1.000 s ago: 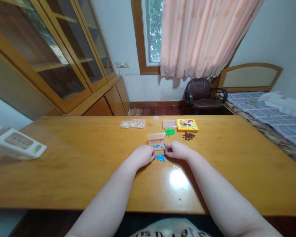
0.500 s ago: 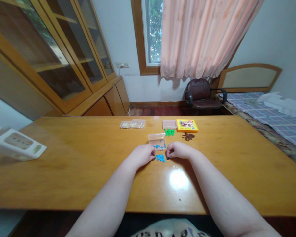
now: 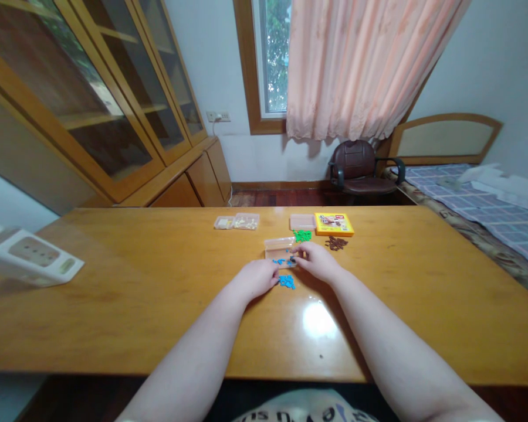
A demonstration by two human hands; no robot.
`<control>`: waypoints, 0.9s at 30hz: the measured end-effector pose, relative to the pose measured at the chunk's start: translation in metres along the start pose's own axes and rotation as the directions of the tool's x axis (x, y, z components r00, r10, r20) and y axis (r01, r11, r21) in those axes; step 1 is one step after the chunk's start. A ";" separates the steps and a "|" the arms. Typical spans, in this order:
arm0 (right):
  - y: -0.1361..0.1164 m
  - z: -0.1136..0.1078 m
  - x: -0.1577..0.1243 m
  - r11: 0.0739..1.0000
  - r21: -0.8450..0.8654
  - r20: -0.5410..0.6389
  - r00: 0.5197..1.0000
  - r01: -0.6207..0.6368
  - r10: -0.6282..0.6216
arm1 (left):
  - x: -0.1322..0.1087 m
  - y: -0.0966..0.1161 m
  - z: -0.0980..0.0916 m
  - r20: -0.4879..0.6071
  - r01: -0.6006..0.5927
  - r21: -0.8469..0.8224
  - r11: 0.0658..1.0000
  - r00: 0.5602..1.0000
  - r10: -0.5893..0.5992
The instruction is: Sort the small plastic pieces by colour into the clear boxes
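My left hand (image 3: 260, 278) rests on the table with its fingers curled together at the left side of a pile of small blue pieces (image 3: 287, 282). Whatever is between those fingertips is hidden. Over the right side of a small clear plastic box (image 3: 273, 242) is my right hand (image 3: 315, 261), thumb and fingers slightly apart. A dark spot shows at its fingertips, too small to name. Several blue pieces (image 3: 280, 261) lie inside the box, just beyond the pile.
Behind the box are a green pile (image 3: 303, 235), a brown pile (image 3: 337, 243), a pinkish clear lid or tray (image 3: 303, 221) and a yellow box (image 3: 334, 224). An open clear case (image 3: 247, 221) with pale pieces lies farther left. A white device (image 3: 39, 258) stands at the table's left.
My right hand has moved away from beside the blue pile, forward and slightly left, to above the clear box. My left hand has shifted slightly right.
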State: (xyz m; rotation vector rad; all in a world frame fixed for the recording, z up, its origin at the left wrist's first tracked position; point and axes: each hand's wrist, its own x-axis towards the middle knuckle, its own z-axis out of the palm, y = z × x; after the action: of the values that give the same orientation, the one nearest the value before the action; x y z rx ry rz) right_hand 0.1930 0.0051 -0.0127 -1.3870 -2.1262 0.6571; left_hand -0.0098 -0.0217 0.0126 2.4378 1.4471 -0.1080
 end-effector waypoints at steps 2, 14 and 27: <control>-0.001 -0.001 -0.001 1.000 0.000 0.055 0.998 0.031 -0.031 | 0.000 -0.001 0.000 -0.001 -0.009 -0.007 1.000 1.000 0.009; -0.010 -0.004 -0.008 0.999 0.007 0.319 0.946 0.052 -0.052 | -0.001 -0.013 -0.007 -0.275 0.048 0.007 0.999 0.960 -0.044; -0.017 -0.003 -0.011 0.990 -0.027 0.388 0.914 0.140 -0.119 | -0.002 -0.011 0.001 -0.038 0.078 0.050 0.996 0.996 -0.076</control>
State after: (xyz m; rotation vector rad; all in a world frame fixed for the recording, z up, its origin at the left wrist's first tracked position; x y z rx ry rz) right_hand 0.1870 -0.0104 -0.0019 -1.2048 -2.5348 0.8852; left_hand -0.0199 -0.0191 0.0098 2.4364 1.5725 -0.1203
